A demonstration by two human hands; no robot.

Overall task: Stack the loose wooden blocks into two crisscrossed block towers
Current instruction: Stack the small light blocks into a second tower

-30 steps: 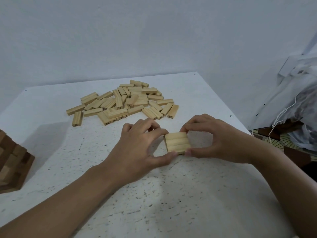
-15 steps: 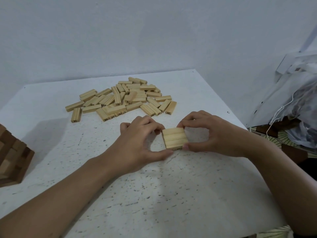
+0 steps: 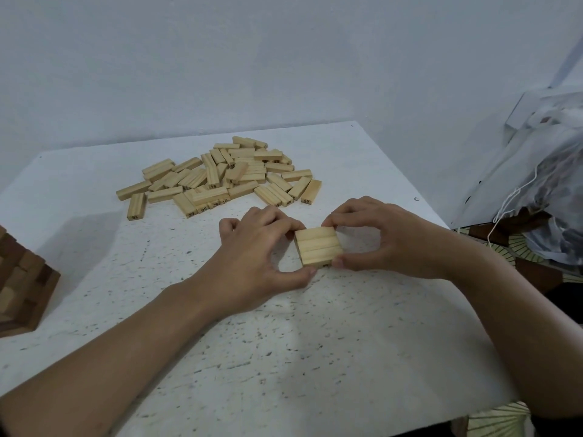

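- Presently, 3-block layer (image 3: 318, 246): flat on worktop (image 3: 284, 357), near-right of loose pile (image 3: 220, 178).
- Hold: left hand (image 3: 252, 263), right hand (image 3: 388, 244), fingers pinching layer's ends.
- Advice: squeeze evenly, square edges before crossing next 3.

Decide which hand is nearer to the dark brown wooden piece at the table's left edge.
Left. The left hand sits between the dark wooden piece and the row of three blocks; the right hand is beyond the row, farther right.

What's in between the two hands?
In the head view, three wooden blocks lie side by side on the table, pinched between the left hand and the right hand.
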